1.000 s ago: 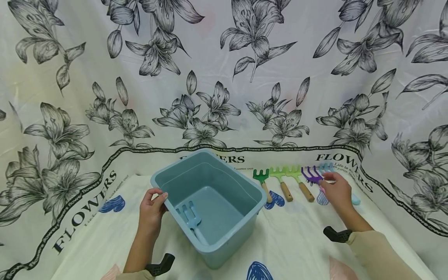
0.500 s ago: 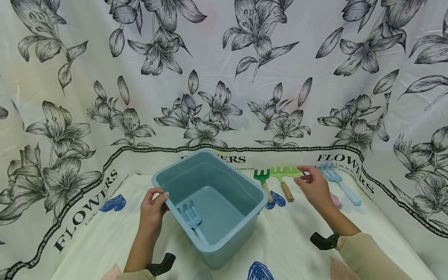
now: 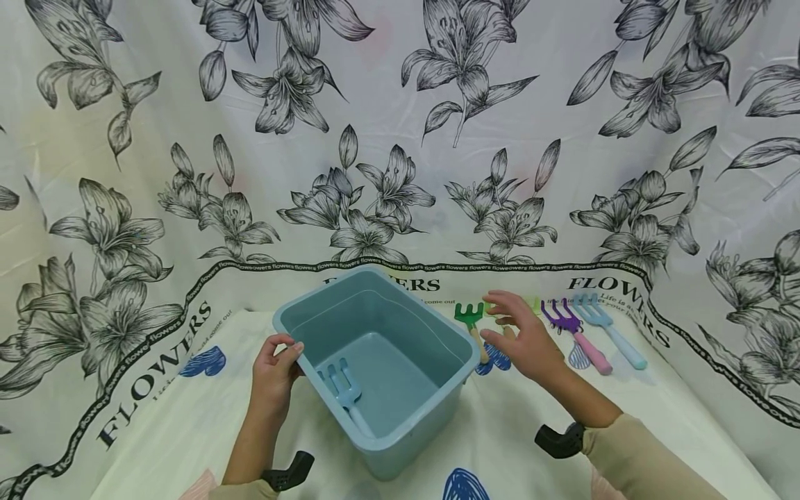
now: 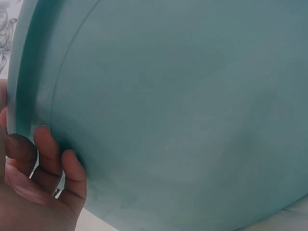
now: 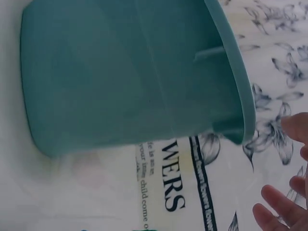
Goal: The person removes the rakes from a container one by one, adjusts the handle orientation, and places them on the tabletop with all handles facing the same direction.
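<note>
A blue-grey plastic tub (image 3: 400, 423) stands in the middle of the head view. My left hand (image 3: 275, 368) pinches its left rim, thumb inside; in the left wrist view several fingers (image 4: 73, 173) lie against the outer wall. Inside the tub lies a light blue hand rake (image 3: 346, 392), its handle along the near left side. Just right of the tub, my right hand (image 3: 521, 337) hovers with loosely bent, spread fingers and nothing held. Beneath and behind it are a dark green hand rake (image 3: 469, 316) and light green rakes (image 3: 533, 304), mostly hidden.
Farther right on the cloth lie a purple hand rake with a pink handle (image 3: 590, 351) and a light blue hand rake (image 3: 617, 337). A white flower-printed curtain (image 3: 375, 83) rises behind the table. Black devices (image 3: 560, 441) are strapped to both wrists.
My right hand has moved left from the purple rake, past the light green rakes, towards the tub, uncovering the purple and light blue rakes. My left hand keeps its hold on the rim.
</note>
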A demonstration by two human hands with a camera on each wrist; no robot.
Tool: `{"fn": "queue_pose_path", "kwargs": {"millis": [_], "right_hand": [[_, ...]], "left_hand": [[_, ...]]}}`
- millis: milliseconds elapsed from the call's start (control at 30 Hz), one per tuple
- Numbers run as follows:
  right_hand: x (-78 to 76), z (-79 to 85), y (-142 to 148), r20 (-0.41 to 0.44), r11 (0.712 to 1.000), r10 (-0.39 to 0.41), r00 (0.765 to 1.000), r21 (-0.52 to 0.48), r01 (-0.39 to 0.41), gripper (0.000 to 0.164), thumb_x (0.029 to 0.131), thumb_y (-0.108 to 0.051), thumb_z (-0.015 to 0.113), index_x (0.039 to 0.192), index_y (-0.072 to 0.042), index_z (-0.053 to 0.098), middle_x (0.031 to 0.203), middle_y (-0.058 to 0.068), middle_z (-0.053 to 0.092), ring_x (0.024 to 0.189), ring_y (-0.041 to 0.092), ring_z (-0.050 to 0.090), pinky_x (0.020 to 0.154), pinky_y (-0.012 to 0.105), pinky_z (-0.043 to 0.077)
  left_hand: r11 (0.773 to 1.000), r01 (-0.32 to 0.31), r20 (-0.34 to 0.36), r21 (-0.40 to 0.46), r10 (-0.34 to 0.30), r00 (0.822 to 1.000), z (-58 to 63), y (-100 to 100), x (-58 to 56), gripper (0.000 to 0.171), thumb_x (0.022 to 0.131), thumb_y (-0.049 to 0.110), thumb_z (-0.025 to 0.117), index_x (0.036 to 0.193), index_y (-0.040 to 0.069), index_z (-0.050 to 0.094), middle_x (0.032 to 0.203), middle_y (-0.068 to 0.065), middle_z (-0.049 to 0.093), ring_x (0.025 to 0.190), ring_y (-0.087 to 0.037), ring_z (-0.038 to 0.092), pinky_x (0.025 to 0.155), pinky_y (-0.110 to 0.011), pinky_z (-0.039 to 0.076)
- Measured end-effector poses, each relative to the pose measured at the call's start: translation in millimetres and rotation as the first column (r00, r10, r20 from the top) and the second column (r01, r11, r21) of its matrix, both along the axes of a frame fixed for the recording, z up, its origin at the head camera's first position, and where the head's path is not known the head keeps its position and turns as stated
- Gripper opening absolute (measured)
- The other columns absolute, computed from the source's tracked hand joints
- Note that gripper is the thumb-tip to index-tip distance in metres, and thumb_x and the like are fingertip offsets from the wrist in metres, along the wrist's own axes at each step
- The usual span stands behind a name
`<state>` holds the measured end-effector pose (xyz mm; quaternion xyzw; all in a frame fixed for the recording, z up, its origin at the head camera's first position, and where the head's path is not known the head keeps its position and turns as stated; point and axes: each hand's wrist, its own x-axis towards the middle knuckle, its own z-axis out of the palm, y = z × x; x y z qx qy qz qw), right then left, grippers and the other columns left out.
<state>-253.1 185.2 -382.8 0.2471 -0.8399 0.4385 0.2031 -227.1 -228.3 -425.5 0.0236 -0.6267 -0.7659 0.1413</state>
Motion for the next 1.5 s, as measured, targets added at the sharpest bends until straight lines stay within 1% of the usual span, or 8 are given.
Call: {"fn": "queue_pose_path", "kwargs": {"millis": [233, 433, 667, 833, 1033, 1200, 1400, 1500], "right_hand": [[4.1, 5.5, -19, -0.007, 0.986, 0.108, 0.994, 0.129, -0.106, 0.078, 0.081, -0.024, 0.081, 0.147, -0.021, 0.04, 0.155, 0.005, 0.03, 0.127, 0.033, 0.047, 0.092, 0.056, 0.045], [5.8, 10.5, -31, 0.002, 0.968, 0.189, 0.982, 0.165, -0.187, 0.087, 0.078, -0.026, 0.083, 0.15, -0.023, 0.034, 0.157, 0.005, 0.025, 0.138, 0.036, 0.033, 0.097, 0.062, 0.038], [4.2, 19.2, -44, 0.009, 0.939, 0.268, 0.963, 0.221, -0.264, 0.094, 0.077, -0.029, 0.084, 0.152, -0.022, 0.029, 0.158, 0.009, 0.021, 0.134, 0.034, 0.038, 0.096, 0.055, 0.042], [0.4, 30.1, -55, 0.093, 0.912, 0.335, 0.938, 0.216, -0.348, 0.096, 0.077, -0.031, 0.083, 0.153, -0.023, 0.026, 0.158, 0.004, 0.019, 0.131, 0.032, 0.043, 0.096, 0.052, 0.044], [-13.7, 47.6, -73, 0.279, 0.862, 0.391, 0.877, 0.222, -0.455, 0.094, 0.08, -0.027, 0.082, 0.154, -0.024, 0.024, 0.156, 0.003, 0.024, 0.126, 0.03, 0.05, 0.097, 0.053, 0.042], [-26.7, 65.5, -93, 0.394, 0.8, 0.397, 0.828, 0.294, -0.524, 0.09, 0.083, -0.026, 0.08, 0.154, -0.022, 0.024, 0.156, 0.003, 0.026, 0.124, 0.028, 0.051, 0.098, 0.05, 0.042], [-36.7, 87.1, -115, 0.592, 0.621, 0.325, 0.737, 0.454, -0.638, 0.073, 0.086, -0.026, 0.076, 0.148, -0.022, 0.038, 0.149, 0.001, 0.04, 0.121, 0.024, 0.054, 0.093, 0.038, 0.046], [-41.7, 92.2, -126, 0.673, 0.577, 0.285, 0.683, 0.449, -0.683, 0.07, 0.086, -0.025, 0.076, 0.147, -0.024, 0.041, 0.145, 0.002, 0.043, 0.119, 0.021, 0.056, 0.091, 0.035, 0.047]], "left_hand": [[1.0, -0.007, 0.002, -0.003, 0.007, 1.0, -0.3, 0, -0.5, 0.02, 0.099, 0.014, 0.056, 0.109, 0.002, 0.042, 0.075, 0.002, 0.069, 0.065, -0.015, 0.064, 0.068, -0.029, 0.053], [1.0, -0.016, 0.004, -0.02, 0.016, 1.0, -2.8, 1, -1.8, 0.019, 0.1, 0.014, 0.055, 0.109, 0.004, 0.043, 0.074, 0.002, 0.068, 0.064, -0.014, 0.063, 0.068, -0.029, 0.053], [0.999, -0.023, 0.034, -0.032, 0.024, 0.999, -3.5, -1, -4.1, 0.027, 0.1, 0.016, 0.055, 0.115, -0.001, 0.04, 0.075, 0.003, 0.068, 0.067, -0.014, 0.064, 0.07, -0.028, 0.053], [0.999, -0.021, 0.045, -0.039, 0.023, 0.999, -3.1, -1, -4.0, 0.033, 0.1, 0.019, 0.056, 0.119, -0.002, 0.038, 0.077, 0.003, 0.069, 0.067, -0.015, 0.064, 0.073, -0.028, 0.053], [0.999, -0.024, 0.05, -0.037, 0.026, 0.998, -3.8, -3, -2.2, 0.032, 0.1, 0.018, 0.055, 0.118, -0.002, 0.038, 0.077, 0.003, 0.069, 0.068, -0.017, 0.064, 0.072, -0.028, 0.053], [0.999, -0.033, 0.046, -0.026, 0.034, 0.998, -4.1, -5, -0.6, 0.032, 0.1, 0.017, 0.056, 0.119, -0.002, 0.038, 0.077, 0.003, 0.069, 0.067, -0.016, 0.064, 0.07, -0.027, 0.053], [0.999, -0.033, 0.047, -0.02, 0.034, 0.998, -3.9, -4, -0.4, 0.032, 0.1, 0.019, 0.057, 0.117, -0.001, 0.038, 0.078, 0.003, 0.07, 0.068, -0.017, 0.065, 0.073, -0.028, 0.053], [0.999, -0.029, 0.052, -0.024, 0.03, 0.998, -3.0, -3, -1.7, 0.032, 0.1, 0.018, 0.056, 0.118, -0.001, 0.038, 0.08, 0.004, 0.07, 0.069, -0.017, 0.066, 0.076, -0.029, 0.053]]}}
